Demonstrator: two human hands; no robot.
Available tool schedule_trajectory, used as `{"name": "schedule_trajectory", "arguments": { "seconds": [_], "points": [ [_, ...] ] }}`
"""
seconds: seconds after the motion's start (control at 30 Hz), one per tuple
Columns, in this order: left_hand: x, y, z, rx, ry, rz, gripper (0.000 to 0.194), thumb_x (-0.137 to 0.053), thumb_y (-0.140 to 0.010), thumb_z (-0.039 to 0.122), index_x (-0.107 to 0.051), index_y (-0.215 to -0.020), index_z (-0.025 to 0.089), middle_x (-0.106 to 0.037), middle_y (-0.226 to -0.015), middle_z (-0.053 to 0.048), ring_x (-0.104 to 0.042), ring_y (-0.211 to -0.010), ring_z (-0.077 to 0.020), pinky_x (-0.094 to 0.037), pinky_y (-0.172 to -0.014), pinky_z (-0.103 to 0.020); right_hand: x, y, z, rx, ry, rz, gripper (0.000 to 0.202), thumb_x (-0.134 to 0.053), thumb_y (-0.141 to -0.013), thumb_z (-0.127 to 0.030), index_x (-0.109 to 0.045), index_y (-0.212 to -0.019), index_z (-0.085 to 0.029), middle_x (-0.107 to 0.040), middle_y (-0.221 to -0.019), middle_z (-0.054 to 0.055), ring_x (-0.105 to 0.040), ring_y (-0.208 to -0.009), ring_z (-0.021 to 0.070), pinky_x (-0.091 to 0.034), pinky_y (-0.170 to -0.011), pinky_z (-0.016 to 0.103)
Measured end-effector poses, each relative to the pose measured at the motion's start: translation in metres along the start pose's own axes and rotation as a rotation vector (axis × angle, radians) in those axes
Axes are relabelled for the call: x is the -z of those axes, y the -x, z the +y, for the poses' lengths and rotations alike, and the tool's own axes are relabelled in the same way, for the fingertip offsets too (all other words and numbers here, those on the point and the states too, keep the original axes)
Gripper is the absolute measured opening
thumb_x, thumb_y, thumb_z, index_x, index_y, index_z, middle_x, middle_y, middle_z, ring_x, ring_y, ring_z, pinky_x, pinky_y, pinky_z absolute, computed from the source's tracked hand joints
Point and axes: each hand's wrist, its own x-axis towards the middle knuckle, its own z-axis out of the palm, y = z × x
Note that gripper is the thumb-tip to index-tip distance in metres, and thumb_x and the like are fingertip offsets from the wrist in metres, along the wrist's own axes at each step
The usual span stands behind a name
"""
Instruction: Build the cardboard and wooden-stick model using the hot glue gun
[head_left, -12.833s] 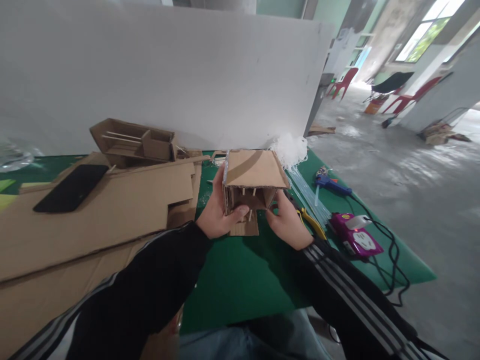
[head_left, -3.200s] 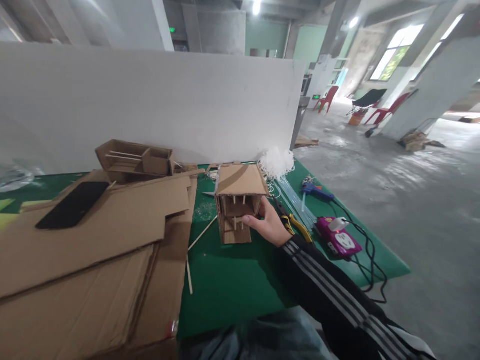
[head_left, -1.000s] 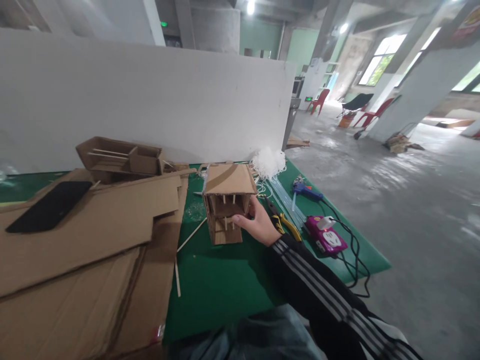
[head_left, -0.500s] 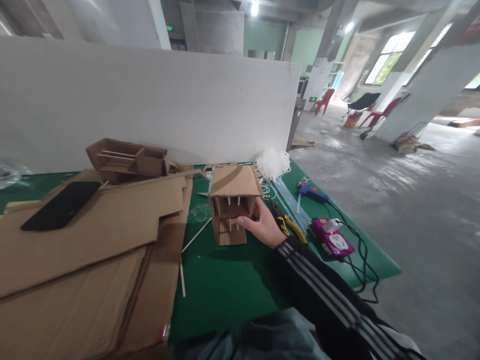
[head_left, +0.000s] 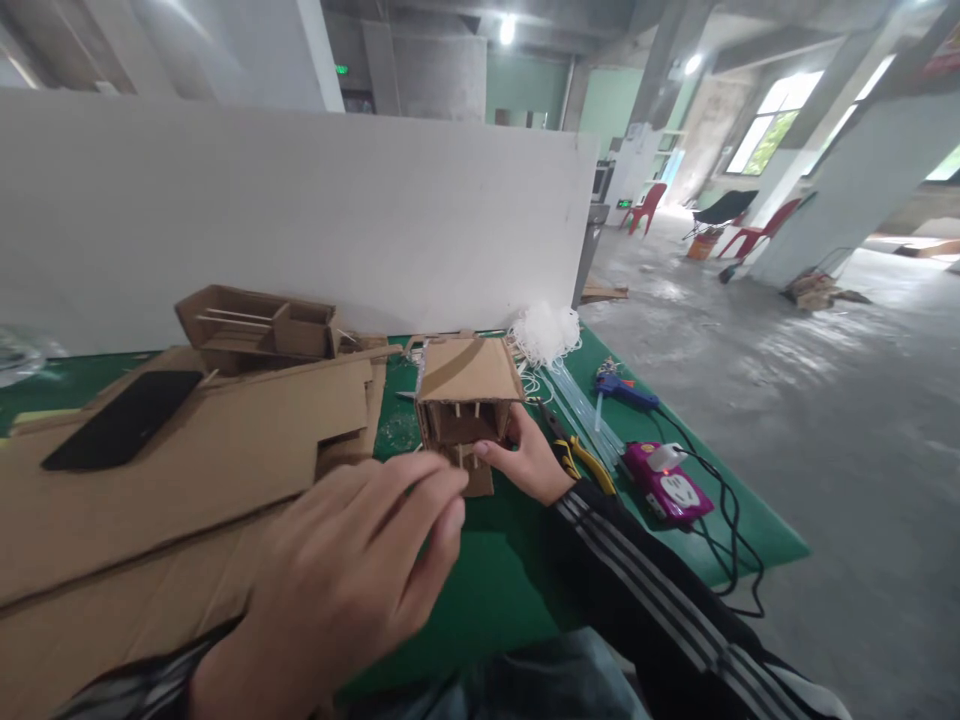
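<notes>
In the head view, a small cardboard box (head_left: 470, 368) stands on the green table, its front side facing me, with short wooden sticks (head_left: 477, 410) showing in its openings. My right hand (head_left: 529, 462) grips the box's right side, thumb at the front and the other fingers partly hidden behind it. From the lower left my left hand (head_left: 352, 560) reaches across, slightly blurred. Its fingers are loosely bent with a gap to the thumb, and nothing shows between them. The fingertips overlap the box's lower front in view; whether they touch it I cannot tell.
Cardboard sheets (head_left: 187, 450) carrying a black phone (head_left: 124, 420) cover the left side, with another cardboard box (head_left: 259, 322) behind. Yellow-handled pliers (head_left: 592, 465), clear glue sticks (head_left: 574, 405), a blue glue gun (head_left: 628, 391) and a purple power strip (head_left: 667, 485) lie right. A white panel (head_left: 300, 210) stands behind.
My left hand has come into view from the lower left and now covers part of the box's lower front. My right hand keeps its hold, and the box stays in place.
</notes>
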Motion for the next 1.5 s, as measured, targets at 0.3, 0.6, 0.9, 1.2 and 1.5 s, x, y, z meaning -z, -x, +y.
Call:
{"name": "schedule_trajectory", "arguments": {
  "seconds": [0.3,0.6,0.9,1.2,1.5],
  "points": [
    [-0.036,-0.043,0.007,-0.052,-0.173,-0.183,0.044,-0.046,-0.098,0.031,-0.054,-0.14,0.018,-0.067,-0.135,-0.008,-0.076,-0.087,-0.0263,-0.057,-0.054,-0.035,-0.002,0.0,-0.002,0.037,-0.072,-0.045,0.078,-0.074,-0.079,-0.059,-0.042,-0.14,-0.023,-0.07,-0.097,0.005,-0.065,-0.091,0.026,-0.053,-0.077,0.038],
    [-0.039,-0.058,0.004,-0.005,-0.218,-0.32,0.043,-0.044,-0.092,0.02,-0.052,-0.135,0.019,-0.074,-0.076,-0.006,-0.072,-0.057,-0.0331,-0.051,-0.045,-0.038,-0.003,-0.001,-0.003,0.038,-0.065,-0.008,0.078,-0.081,-0.075,-0.048,-0.045,-0.138,-0.021,-0.069,-0.095,0.004,-0.061,-0.079,0.0201,-0.048,-0.064,0.03],
    [-0.029,-0.051,-0.002,-0.021,-0.112,-0.316,0.023,-0.045,-0.095,0.022,-0.058,-0.113,0.024,-0.074,-0.082,-0.003,-0.071,-0.061,-0.0266,-0.032,-0.045,-0.03,-0.002,-0.002,-0.006,0.058,-0.107,-0.012,0.071,-0.082,-0.074,-0.048,-0.049,-0.131,-0.021,-0.071,-0.102,0.006,-0.065,-0.09,0.0237,-0.053,-0.073,0.034],
    [-0.006,-0.053,-0.049,0.074,0.321,-0.513,0.005,-0.063,-0.087,0.027,-0.067,-0.084,0.028,-0.073,-0.075,0.007,-0.065,-0.066,-0.0157,-0.035,-0.059,-0.025,-0.002,-0.002,-0.003,0.029,-0.081,-0.009,0.07,-0.078,-0.078,-0.053,-0.047,-0.131,-0.02,-0.071,-0.106,0.008,-0.066,-0.098,0.0277,-0.055,-0.08,0.04],
    [-0.032,-0.069,-0.107,0.328,0.666,-0.633,0.026,-0.062,-0.087,0.042,-0.072,-0.094,0.019,-0.075,-0.089,-0.002,-0.066,-0.086,-0.021,-0.046,-0.078,-0.028,-0.001,-0.001,-0.001,0.033,0.009,0.015,0.079,-0.079,-0.076,-0.053,-0.045,-0.141,-0.023,-0.069,-0.103,0.008,-0.064,-0.107,0.0325,-0.056,-0.086,0.045]
  ]
}}
